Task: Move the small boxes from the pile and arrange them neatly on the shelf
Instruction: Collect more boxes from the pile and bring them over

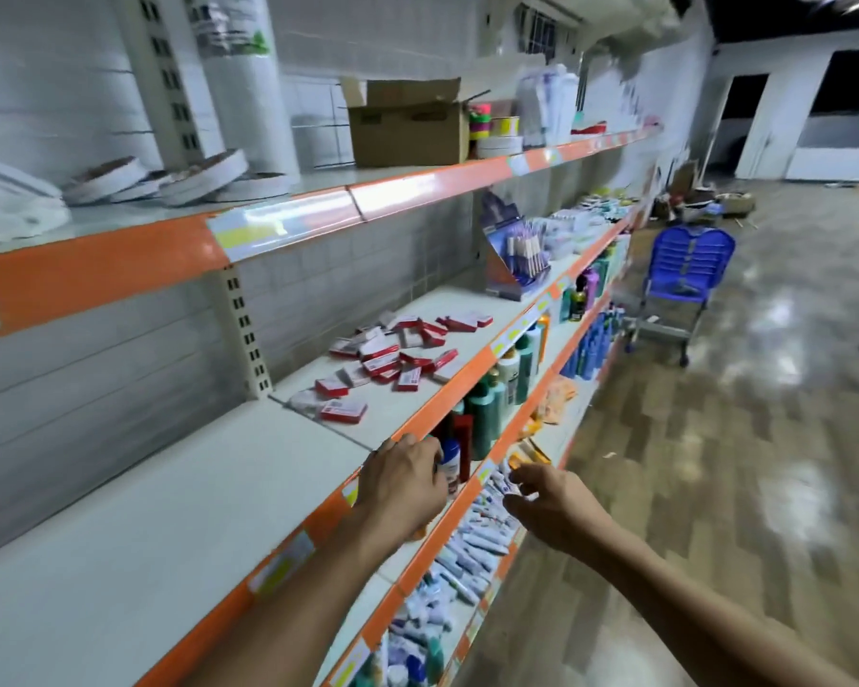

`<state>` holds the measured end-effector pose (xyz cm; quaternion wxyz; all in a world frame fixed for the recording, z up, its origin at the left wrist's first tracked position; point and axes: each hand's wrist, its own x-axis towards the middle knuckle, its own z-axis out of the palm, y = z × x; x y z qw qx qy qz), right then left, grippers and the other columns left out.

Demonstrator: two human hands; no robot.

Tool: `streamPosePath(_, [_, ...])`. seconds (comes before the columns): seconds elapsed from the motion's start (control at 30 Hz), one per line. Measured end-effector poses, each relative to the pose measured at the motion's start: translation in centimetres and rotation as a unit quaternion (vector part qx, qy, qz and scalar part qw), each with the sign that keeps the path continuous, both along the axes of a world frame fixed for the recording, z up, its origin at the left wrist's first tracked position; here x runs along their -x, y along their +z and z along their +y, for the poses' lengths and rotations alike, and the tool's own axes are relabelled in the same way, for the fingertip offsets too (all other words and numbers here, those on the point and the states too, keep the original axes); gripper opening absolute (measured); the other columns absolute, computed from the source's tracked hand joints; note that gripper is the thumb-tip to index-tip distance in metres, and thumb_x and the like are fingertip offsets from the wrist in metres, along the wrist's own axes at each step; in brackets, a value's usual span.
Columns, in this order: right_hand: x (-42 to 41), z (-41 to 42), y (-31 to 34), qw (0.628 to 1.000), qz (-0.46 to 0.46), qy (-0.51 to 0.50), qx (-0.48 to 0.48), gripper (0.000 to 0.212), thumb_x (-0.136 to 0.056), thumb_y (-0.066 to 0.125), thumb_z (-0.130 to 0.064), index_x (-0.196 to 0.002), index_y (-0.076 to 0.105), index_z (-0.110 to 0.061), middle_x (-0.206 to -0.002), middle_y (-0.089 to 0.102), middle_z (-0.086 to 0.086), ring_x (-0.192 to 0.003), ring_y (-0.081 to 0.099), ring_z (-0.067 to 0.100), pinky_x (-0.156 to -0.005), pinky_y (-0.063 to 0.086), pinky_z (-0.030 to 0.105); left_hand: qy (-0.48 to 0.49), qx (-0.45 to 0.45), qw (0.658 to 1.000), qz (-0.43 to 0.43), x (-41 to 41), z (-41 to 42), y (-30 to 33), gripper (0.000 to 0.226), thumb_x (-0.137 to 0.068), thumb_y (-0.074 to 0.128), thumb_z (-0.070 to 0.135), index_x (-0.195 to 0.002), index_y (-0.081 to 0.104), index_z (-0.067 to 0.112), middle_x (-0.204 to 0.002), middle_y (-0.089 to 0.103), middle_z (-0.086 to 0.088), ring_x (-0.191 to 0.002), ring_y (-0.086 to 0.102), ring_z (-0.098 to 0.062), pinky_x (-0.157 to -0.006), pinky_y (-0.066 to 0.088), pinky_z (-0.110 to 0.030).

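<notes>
red-white small boxes (398, 352) – jumbled, on shelf (249, 453)

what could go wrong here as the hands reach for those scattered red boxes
The small boxes lie jumbled and overlapping, some near the shelf's orange front edge; a careless grab could knock one off. Bottles stand on the shelf below, so a falling box might topple them. Both the left hand and right hand are empty and short of the pile.

Small boxes (398, 354) lie in a loose pile on the shelf (179, 493), beyond & above left hand (405, 480). Right hand (549, 505) beside it, to the right, off shelf edge. Bottles (487, 414) on tier below, btwn hands.
</notes>
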<state>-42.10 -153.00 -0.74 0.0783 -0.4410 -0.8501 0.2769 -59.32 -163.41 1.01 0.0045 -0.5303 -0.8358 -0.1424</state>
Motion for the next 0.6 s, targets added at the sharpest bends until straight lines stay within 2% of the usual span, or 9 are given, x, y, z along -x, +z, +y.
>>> streamPosePath(0.17, [-1.3, 5.9, 0.3, 1.000, 0.003, 0.007, -0.013, 0.036, -0.089, 0.062, -0.031, -0.123, 0.064, -0.018, -0.115, 0.068, 0.004, -0.104, 0.063, 0.020, -0.077, 0.041, 0.023, 0.005, 0.000, 1.000, 0.008, -0.4, 5.5, 0.4, 0.029, -0.092, 0.048, 0.033, -0.117, 0.059, 0.023, -0.118, 0.061, -0.002, -0.111, 0.054, -0.026, -0.092, 0.046, -0.038])
streamPosePath(0.3, [-1.6, 10.2, 0.5, 1.000, 0.007, 0.019, -0.011, 0.038, -0.090, 0.061, -0.033, -0.125, 0.063, -0.018, -0.118, 0.067, 0.005, -0.101, 0.063, 0.019, -0.079, 0.044, 0.023, 0.018, 0.004, 1.000, -0.001, -0.4, 9.5, 0.7, 0.029, -0.092, 0.049, 0.032, -0.118, 0.059, 0.022, -0.118, 0.061, -0.003, -0.111, 0.054, -0.026, -0.092, 0.047, -0.038])
streamPosePath(0.4, [-1.3, 12.8, 0.6, 0.999, 0.008, 0.038, -0.009, 0.037, -0.090, 0.061, -0.032, -0.124, 0.062, -0.017, -0.118, 0.067, 0.005, -0.095, 0.064, 0.019, -0.074, 0.044, 0.023, 0.026, -0.003, 1.000, -0.006, -0.6, 12.3, 0.8, 0.028, -0.092, 0.051, 0.033, -0.117, 0.060, 0.021, -0.116, 0.062, -0.003, -0.107, 0.057, -0.024, -0.088, 0.048, -0.036])
streamPosePath(0.6, [0.4, 18.2, 1.1, 0.998, 0.026, 0.052, -0.028, 0.038, -0.090, 0.062, -0.031, -0.125, 0.063, -0.016, -0.113, 0.068, 0.007, -0.096, 0.064, 0.021, -0.080, 0.050, 0.027, 0.032, -0.012, 0.999, 0.002, -0.3, 17.9, 0.7, 0.028, -0.093, 0.052, 0.033, -0.118, 0.059, 0.021, -0.113, 0.063, -0.003, -0.105, 0.057, -0.023, -0.082, 0.046, -0.034])
